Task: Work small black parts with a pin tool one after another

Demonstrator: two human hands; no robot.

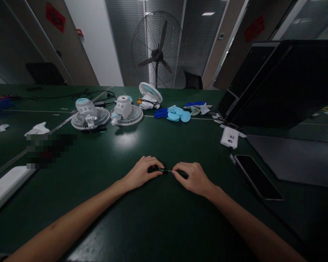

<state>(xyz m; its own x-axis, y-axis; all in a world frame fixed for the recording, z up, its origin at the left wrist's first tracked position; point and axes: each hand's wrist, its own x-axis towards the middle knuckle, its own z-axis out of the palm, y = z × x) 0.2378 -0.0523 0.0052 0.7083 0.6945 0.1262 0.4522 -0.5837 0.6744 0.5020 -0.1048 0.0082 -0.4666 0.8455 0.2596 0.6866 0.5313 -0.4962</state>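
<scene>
1. Far left, a white case (9,185) lies on the table (104,233); two fans, one (86,109) beside the other (123,106), rest cage-down further back, apart from the hands.
2. The left hand (143,173) is just left of the middle, low over the table. Its grip is a pinch: thumb and fingers close on the left part of a small green piece.
3. The piece (161,169) sits between the hands, near the table top. It looks small and dark, with green and lighter specks; its left part is hidden by the fingers, and finer detail is too small to read.
4. A thin, pale metal rod (168,170) runs from the piece to the right hand, roughly level. The work seems under way: piece and rod are lined up end to end, neither set down. How much is left cannot be told.
5. The right hand (194,177) has its grip pinched on the rod's right end.
6. Further right lies a phone (258,177), well apart.
</scene>
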